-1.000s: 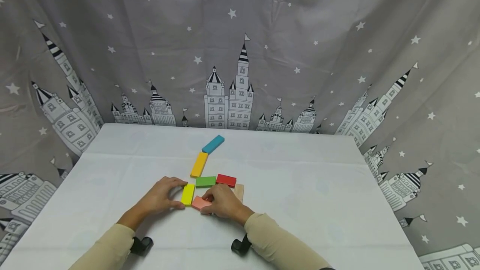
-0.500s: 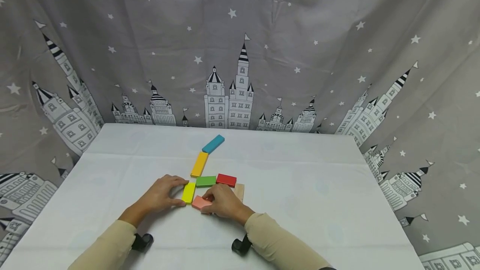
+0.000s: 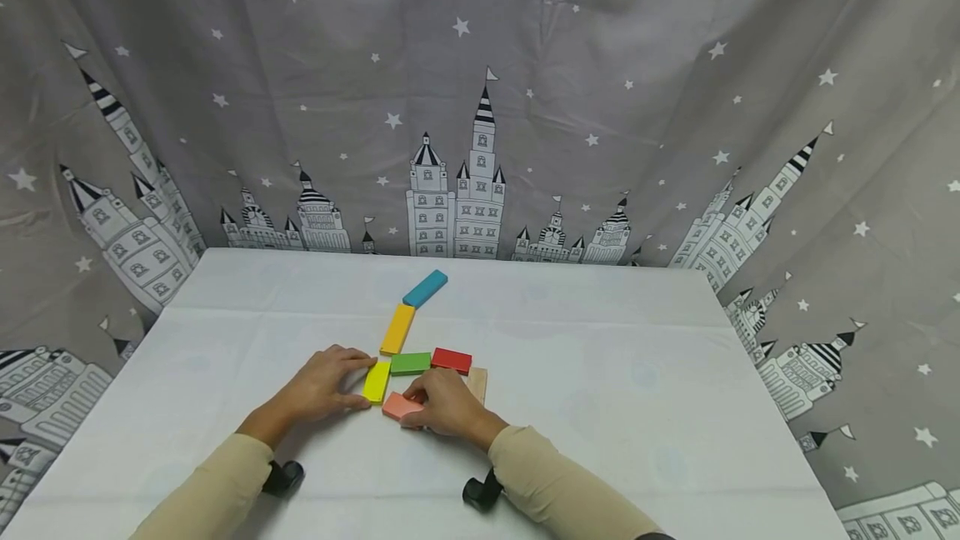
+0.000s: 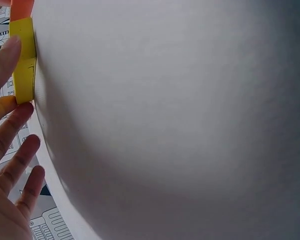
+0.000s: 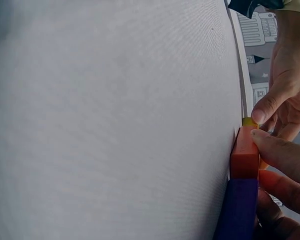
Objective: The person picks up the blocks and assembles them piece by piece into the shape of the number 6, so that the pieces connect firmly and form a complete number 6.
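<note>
My left hand [image 3: 318, 386] holds a bright yellow wooden block [image 3: 377, 382] between thumb and forefinger, thumb at its near end. Its far end lies close to the left end of a green block [image 3: 411, 364]. My right hand [image 3: 452, 408] pinches a salmon-pink block [image 3: 399, 407] lying flat near the yellow one. In the right wrist view a purple block [image 5: 237, 207] abuts the pink block; my right hand hides it in the head view. Right of the green block is a red block [image 3: 452, 361], then a plain wood block [image 3: 477, 384] partly covered by my right hand.
Beyond the green block, an amber block [image 3: 397, 329] and a blue block [image 3: 426, 288] lie end to end, slanting away. All rest on a white-covered table [image 3: 600, 407]. A grey curtain [image 3: 480, 40] with castles and stars hangs behind it.
My left hand has slid the yellow block a little away from me, up beside the green block's left end. My right hand and the pink block stay in place.
</note>
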The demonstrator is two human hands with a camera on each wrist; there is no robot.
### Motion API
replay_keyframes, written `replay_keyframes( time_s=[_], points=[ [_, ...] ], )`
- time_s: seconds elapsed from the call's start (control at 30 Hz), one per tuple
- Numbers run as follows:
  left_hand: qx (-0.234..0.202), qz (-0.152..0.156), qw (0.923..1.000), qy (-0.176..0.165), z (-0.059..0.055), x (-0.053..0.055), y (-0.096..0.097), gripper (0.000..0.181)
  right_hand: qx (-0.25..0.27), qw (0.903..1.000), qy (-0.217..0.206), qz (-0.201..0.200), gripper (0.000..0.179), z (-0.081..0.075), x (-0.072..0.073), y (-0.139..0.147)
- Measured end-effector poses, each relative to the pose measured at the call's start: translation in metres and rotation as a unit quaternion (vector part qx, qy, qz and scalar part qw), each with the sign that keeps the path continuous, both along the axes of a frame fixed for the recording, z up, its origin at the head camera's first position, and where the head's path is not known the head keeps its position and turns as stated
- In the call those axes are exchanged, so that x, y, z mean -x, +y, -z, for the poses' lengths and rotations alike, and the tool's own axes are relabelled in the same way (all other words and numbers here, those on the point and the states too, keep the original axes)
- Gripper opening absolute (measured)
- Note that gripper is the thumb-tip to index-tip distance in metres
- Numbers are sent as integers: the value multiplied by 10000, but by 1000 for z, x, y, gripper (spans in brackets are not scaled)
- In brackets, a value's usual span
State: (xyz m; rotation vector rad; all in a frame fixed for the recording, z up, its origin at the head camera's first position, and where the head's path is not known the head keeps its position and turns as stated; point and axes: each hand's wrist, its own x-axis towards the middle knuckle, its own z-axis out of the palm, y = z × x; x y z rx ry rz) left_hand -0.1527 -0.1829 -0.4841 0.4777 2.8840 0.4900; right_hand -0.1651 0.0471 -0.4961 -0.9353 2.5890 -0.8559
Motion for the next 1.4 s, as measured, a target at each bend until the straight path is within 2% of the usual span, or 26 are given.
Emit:
replay_keyframes(
  time_s=[0.47,1.03,1.4],
  points=[
    [149,179,9995,236,0,7,-2,66,15,10000,-13,-13,32,0,1,0],
    [388,237,9987,251,1,13,-3,66,51,10000,-60,45,32,0,0,0],
    [336,181,9990,235,1,15,-2,66,42,9999,-66,79,33,0,0,0]
  ],
)
